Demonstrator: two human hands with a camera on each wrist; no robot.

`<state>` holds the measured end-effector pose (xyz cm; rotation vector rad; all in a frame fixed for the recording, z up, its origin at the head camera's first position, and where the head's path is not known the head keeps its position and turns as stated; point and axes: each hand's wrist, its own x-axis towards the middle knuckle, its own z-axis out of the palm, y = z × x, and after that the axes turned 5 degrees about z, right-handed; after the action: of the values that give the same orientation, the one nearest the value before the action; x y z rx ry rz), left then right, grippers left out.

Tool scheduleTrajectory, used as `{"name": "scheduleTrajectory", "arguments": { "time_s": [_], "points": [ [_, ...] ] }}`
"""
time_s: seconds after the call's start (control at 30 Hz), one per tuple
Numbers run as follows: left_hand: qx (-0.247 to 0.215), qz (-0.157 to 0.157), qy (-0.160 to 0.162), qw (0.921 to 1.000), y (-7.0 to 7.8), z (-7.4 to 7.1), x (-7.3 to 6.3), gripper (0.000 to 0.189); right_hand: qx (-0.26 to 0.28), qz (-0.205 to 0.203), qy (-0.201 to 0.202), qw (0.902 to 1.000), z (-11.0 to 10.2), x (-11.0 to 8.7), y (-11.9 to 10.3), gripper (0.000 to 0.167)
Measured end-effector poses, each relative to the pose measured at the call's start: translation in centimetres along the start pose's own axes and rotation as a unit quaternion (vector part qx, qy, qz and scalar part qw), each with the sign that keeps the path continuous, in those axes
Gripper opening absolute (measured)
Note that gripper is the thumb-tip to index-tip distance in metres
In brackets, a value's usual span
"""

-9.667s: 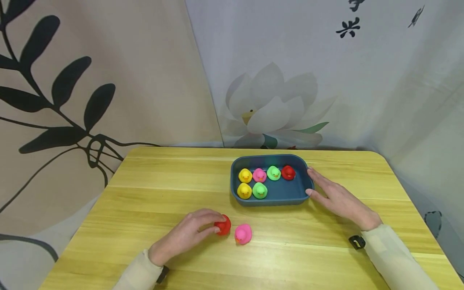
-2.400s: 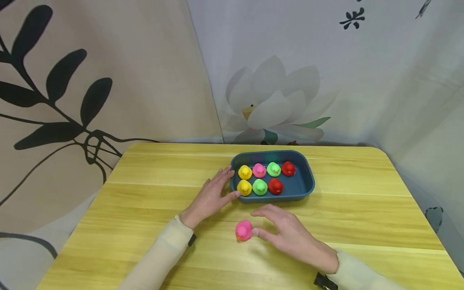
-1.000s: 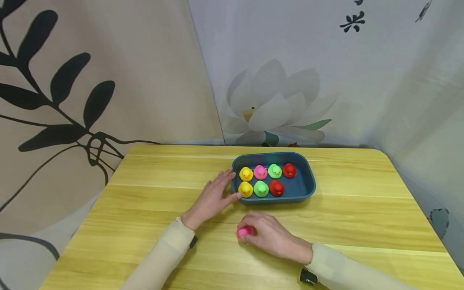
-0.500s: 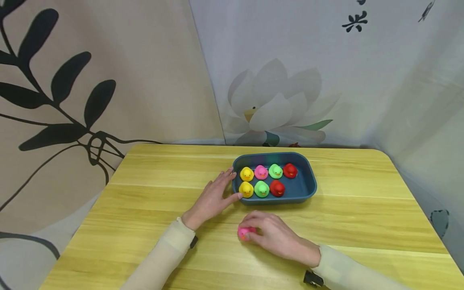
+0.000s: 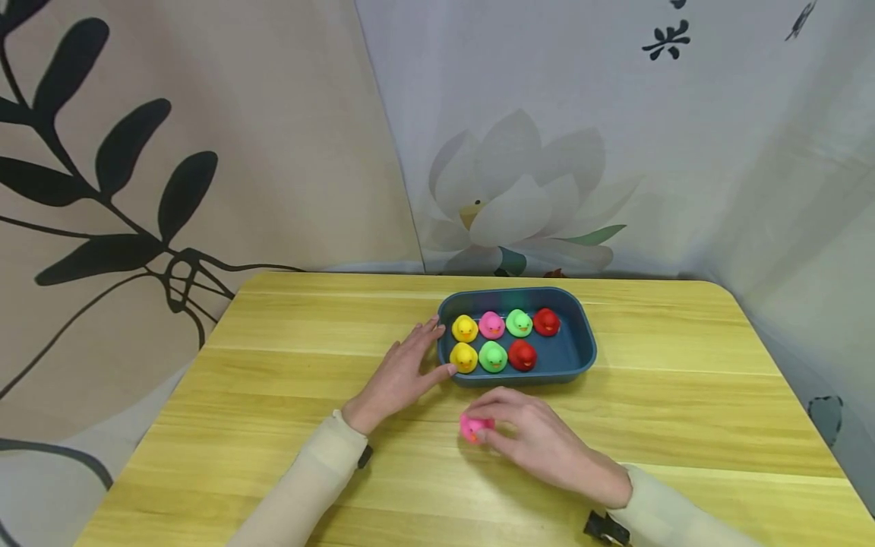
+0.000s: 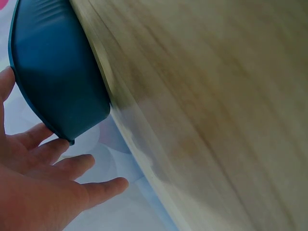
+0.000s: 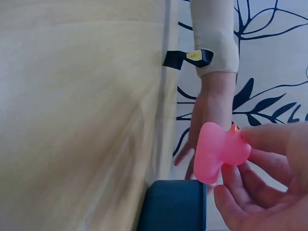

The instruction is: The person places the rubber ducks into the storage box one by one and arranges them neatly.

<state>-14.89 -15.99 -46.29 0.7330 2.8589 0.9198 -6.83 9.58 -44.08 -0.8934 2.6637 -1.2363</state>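
My right hand [image 5: 540,437] pinches a pink rubber duck [image 5: 473,428] by its head between thumb and fingers, in front of the tray. The right wrist view shows that pink duck [image 7: 215,149] raised off the tabletop. With fingers spread, my left hand [image 5: 405,374] touches the left end of the dark blue tray [image 5: 574,372]; fingertips meet its rim in the left wrist view. Inside the tray, the back row has a yellow duck [image 5: 465,328], a pink one, a green one and a red duck [image 5: 546,322]. A yellow, a green duck [image 5: 493,356] and a red one form the front row.
The tray stands on a light wooden table [image 5: 287,395] near its back edge. Behind the table hangs a printed cloth [image 5: 287,137] with leaves and a lotus. Black bands [image 5: 607,527] sit on the wrists.
A red duck was moved from the table into the tray's front row. The hands swapped roles: the left came to the tray, and the right took the pink duck and lifted it.
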Motion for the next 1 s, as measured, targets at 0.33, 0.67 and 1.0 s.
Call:
{"name": "scheduleTrajectory", "arguments": {
  "time_s": [0.33,0.67,1.0],
  "points": [
    [-0.002,-0.005,-0.004,1.0,0.0,-0.1,0.0,0.079,0.012,0.024,0.017,0.9995,-1.3,-0.5,-0.3,0.024],
    [-0.003,0.0,-0.001,1.0,0.0,-0.1,0.0,0.079,0.006,0.017,0.043,0.9989,-2.4,-0.7,-0.2,0.028],
    [-0.001,-0.002,-0.004,1.0,-0.1,-0.1,0.1,0.081,0.007,-0.022,0.088,0.9958,-3.4,-0.8,0.0,0.03]
  ]
}}
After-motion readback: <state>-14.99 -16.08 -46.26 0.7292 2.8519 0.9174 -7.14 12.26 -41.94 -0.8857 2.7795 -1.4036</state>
